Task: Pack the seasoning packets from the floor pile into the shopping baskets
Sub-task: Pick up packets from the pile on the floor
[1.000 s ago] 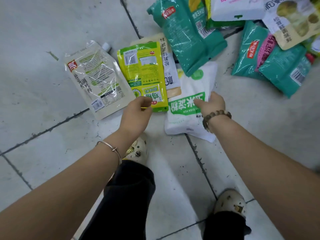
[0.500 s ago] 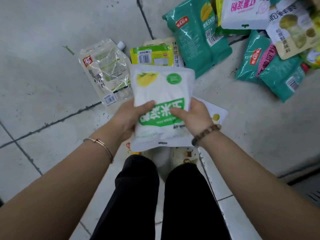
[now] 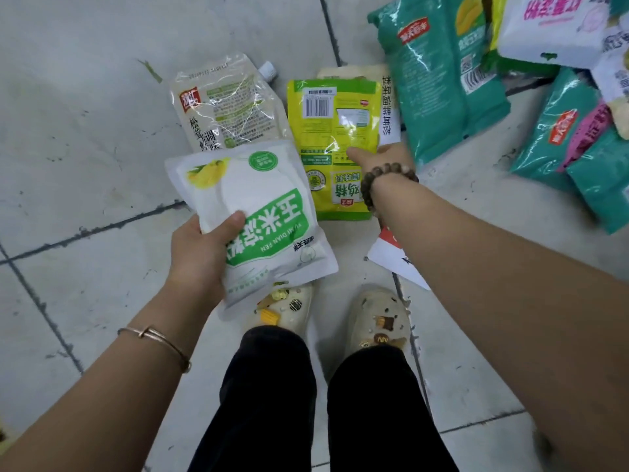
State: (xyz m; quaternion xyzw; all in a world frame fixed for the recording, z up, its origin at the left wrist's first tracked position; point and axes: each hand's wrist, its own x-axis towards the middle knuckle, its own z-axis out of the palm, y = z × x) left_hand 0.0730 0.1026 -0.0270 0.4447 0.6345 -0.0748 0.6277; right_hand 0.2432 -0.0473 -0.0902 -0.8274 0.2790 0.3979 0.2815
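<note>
**Head view: white packet passed to one hand, second packet reached for**

Half a second earlier the white packet [image 3: 258,199] is held by both hands in front of the body; a second earlier it is lying on the floor [image 3: 85,131]. Now it is carried by the left hand [image 3: 197,257] alone and is shifted toward 9 o'clock. The thumb is pressed across its green label and the remaining fingers are wrapped behind its lower edge, so a firm grasp is kept. The right hand [image 3: 388,156] is released from that packet and is stretched out toward 1 o'clock, where its thumb is laid on the right edge of the yellow-green packet [image 3: 333,137]. Its other fingers are hidden behind the hand, so it cannot be told whether that packet is pinched or only touched.

For the task, one packet is judged to be secured and a second is being collected before any trip to a basket; no basket is seen in this view.

The white packet is a flat, soft pouch, slightly puffed, with a green band of lettering and a yellow corn picture near its top. It is held clear of the floor and tilted, its top toward 11 o'clock. The yellow-green packet is lying flat, barcode side up. A clear spouted pouch [image 3: 221,107] is left at 11 o'clock and the teal packets [image 3: 439,80] are heaped from 1 to 3 o'clock.
</note>
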